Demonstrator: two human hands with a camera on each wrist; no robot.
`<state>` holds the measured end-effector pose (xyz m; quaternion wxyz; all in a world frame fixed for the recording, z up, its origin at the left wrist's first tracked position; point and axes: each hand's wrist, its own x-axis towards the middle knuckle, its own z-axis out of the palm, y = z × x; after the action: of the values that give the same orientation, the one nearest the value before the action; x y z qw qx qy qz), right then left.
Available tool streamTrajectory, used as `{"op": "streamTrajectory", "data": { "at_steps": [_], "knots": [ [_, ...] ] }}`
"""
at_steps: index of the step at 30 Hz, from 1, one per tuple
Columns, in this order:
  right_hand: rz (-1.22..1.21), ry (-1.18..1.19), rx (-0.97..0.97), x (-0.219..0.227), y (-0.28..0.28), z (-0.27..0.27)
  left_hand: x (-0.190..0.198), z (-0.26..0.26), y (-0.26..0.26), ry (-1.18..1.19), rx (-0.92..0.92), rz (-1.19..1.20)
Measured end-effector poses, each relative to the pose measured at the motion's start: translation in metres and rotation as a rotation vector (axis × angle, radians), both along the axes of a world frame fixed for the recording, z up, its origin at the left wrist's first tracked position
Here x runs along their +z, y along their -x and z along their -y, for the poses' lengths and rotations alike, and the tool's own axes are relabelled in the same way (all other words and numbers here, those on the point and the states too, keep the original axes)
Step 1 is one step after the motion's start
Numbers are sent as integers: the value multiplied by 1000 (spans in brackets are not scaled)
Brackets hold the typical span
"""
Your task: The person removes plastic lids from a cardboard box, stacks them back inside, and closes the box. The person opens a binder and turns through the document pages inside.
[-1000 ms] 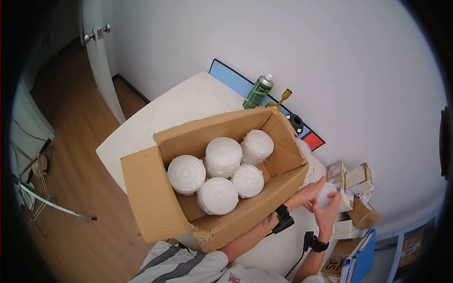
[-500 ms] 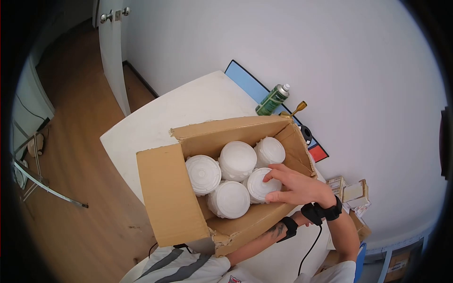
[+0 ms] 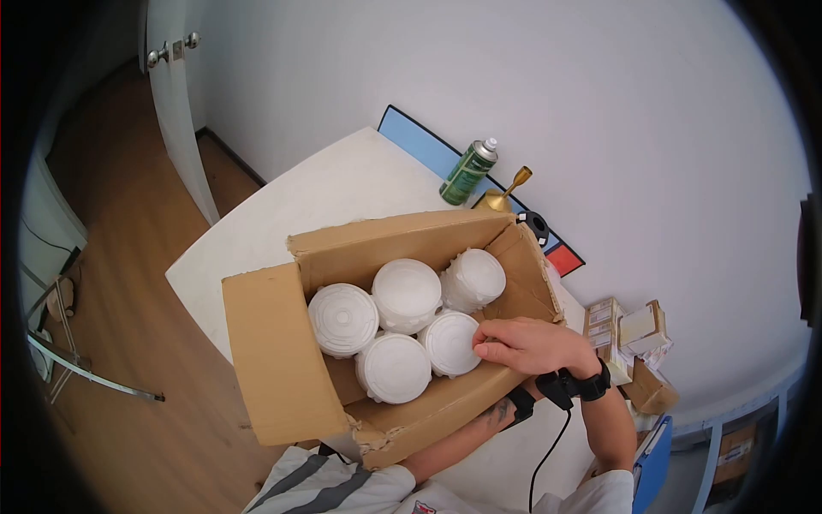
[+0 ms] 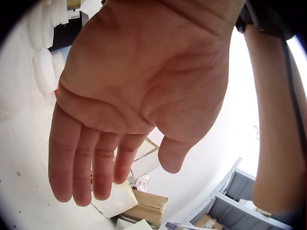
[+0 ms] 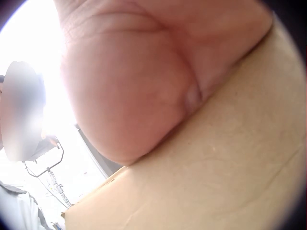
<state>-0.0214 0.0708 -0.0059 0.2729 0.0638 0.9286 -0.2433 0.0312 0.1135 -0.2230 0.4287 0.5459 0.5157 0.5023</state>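
Note:
A cardboard box (image 3: 257,368) stands on the white table, holding several stacks of round white lids. My right hand (image 3: 539,344) reaches over the box's near wall. Its thumb and fingertips come close together at the right rim of the nearest right-hand lid stack (image 3: 449,343); I cannot tell whether they pinch a lid. In the right wrist view, the heel of the right hand (image 5: 129,91) lies against the cardboard. My left hand (image 4: 139,81) is palm up to its wrist camera, fingers straight and holding nothing. In the head view my right arm mostly hides it.
White round pieces (image 4: 44,71) stand on the table beside the left hand. Behind the box are a green spray can (image 3: 469,174), a brass candle holder (image 3: 514,182) and a black ring-shaped object (image 3: 534,226). Small cartons (image 3: 621,334) are piled right of the table. A door (image 3: 175,128) stands ajar.
Both hands were together at a clear round piece right of the box. Then the right hand moved over the lid stack with fingers spread; now it sits further right, thumb and fingers closer.

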Motion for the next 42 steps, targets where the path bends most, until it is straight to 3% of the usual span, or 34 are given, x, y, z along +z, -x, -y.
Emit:
{"op": "streamTrajectory", "data": {
  "at_steps": [4, 7, 10, 12, 13, 14, 16, 18, 19, 20, 22, 24, 26, 28, 31, 33, 35, 37, 40, 41, 42],
  "knots": [
    [-65, -66, -32, 1, -22, 32, 10, -15, -38, -39, -117, -162],
    [-47, -181, -154, 10, -32, 64, 58, -9, -60, 100, -238, -430],
    [-192, -381, -329, 7, -57, 72, 61, 3, -81, 61, -299, -460],
    [-707, -529, -409, 1, -75, 63, 54, 1, -94, 110, -238, -498],
    [-819, -476, -511, 10, -87, 51, 39, -6, -101, -23, -110, -582],
    [-868, -463, -640, 17, -101, 33, 42, -5, -83, -32, -125, -592],
    [-928, -515, -849, 10, -135, -22, 52, 5, -26, -217, -226, 431],
    [-839, -640, -984, -24, -176, -88, 68, 3, -60, -200, 401, -667],
    [-735, -696, -1032, -42, -195, -116, 63, -3, -52, -116, 408, -670],
    [-743, -699, -1036, -65, -212, -136, 56, -4, -47, -124, 406, -675],
    [-696, -821, -685, -117, -242, -154, 42, -6, -40, 198, 383, -675],
    [-625, -745, -707, -159, -251, -153, 28, -9, -39, 297, 322, -654],
    [-547, -649, -714, -177, -252, -150, 22, -10, -48, 219, 320, -823],
    [-653, -574, -842, -183, -258, -155, 33, -10, -51, 257, 262, -856],
    [-638, -631, -799, -194, -261, -157, 37, -5, -60, 287, 128, -1003],
    [-614, -560, -960, -188, -259, -153, 39, -6, -58, 289, 109, -1006],
    [-594, -632, -891, -178, -251, -140, 46, -2, -53, 280, 84, -1006],
    [-565, -731, -887, -181, -241, -141, 55, 3, -49, 225, 164, -906],
    [-656, -802, -885, -187, -236, -157, -27, -52, -60, 73, 155, -675],
    [-655, -806, -883, -189, -235, -163, -20, -48, -62, 69, 156, -672],
    [-602, -852, -854, -191, -235, -169, -6, -42, -65, 23, 286, -530]
  ]
}}
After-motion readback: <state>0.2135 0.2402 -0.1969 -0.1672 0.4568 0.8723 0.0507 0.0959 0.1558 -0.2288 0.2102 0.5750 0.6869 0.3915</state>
